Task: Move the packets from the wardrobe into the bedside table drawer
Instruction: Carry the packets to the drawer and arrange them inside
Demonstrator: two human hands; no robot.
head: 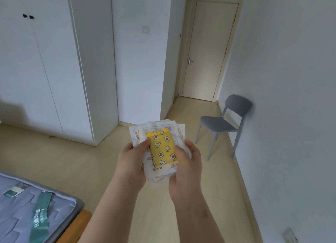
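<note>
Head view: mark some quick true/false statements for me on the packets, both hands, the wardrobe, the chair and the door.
1. The left hand and the right hand both hold the stack of packets. True.
2. A yellow packet lies on top of the stack. True.
3. The wardrobe doors stand open. False: they are closed.
4. The grey chair stands against the bed. False: it stands by the right wall, well apart from the bed.
5. The door at the far end is shut. True.
6. The bedside table drawer is open in view. False: no drawer shows in this view.
</note>
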